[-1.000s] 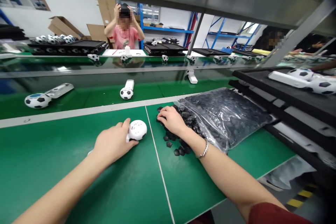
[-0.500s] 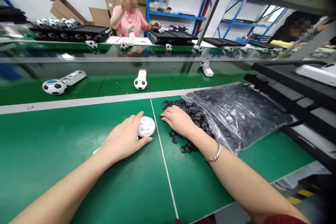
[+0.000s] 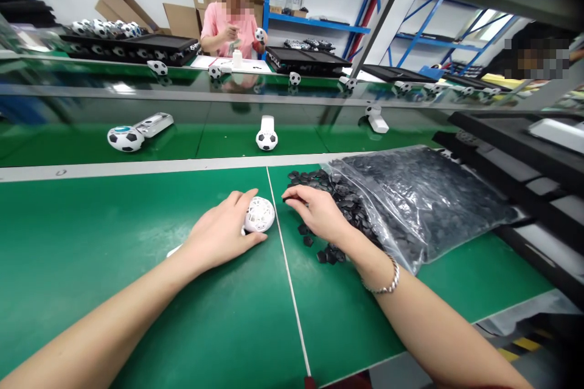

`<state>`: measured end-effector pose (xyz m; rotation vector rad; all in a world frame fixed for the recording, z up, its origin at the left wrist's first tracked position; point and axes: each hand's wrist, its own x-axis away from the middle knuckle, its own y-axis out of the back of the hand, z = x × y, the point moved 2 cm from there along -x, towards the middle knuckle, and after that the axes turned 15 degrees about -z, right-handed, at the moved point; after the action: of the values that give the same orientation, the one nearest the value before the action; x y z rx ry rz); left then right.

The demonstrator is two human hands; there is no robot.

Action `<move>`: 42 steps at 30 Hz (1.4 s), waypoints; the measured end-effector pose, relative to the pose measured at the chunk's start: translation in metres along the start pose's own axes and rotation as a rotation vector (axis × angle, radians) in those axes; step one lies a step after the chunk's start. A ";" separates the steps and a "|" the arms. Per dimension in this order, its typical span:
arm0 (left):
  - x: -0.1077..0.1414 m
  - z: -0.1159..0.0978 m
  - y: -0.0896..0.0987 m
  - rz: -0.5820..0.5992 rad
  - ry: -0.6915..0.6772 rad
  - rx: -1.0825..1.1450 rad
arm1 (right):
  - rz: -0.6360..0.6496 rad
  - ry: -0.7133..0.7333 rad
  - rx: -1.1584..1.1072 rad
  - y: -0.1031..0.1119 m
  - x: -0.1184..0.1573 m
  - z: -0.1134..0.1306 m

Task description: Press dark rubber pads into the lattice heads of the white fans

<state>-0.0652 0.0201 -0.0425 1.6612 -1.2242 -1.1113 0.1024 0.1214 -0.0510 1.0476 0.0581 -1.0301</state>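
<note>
On the green table (image 3: 137, 292), my left hand (image 3: 219, 234) wraps its grip around a white ball-headed toy (image 3: 259, 214). My right hand (image 3: 319, 213) pinches a black piece (image 3: 288, 198) from the pile (image 3: 333, 194) spilling out of the bag (image 3: 424, 194).

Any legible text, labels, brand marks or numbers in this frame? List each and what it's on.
None can be read.
White perforated ball-shaped shell under the left hand: no marking visible.
Clear plastic bag of black pieces beside the right hand: no label visible.
Brown cardboard boxes: any print too blurred.
</note>
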 end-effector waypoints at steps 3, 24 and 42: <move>0.000 0.001 0.000 -0.041 0.003 0.037 | -0.045 -0.001 -0.269 0.002 0.007 0.020; -0.001 0.004 0.002 -0.038 -0.021 0.209 | 0.008 -0.090 -0.433 -0.017 0.021 0.036; -0.002 0.007 0.002 0.000 0.015 0.279 | -0.030 -0.124 -0.414 -0.021 0.021 0.033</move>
<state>-0.0727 0.0208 -0.0421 1.8710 -1.4206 -0.9586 0.0850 0.0805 -0.0579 0.6074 0.1784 -1.0525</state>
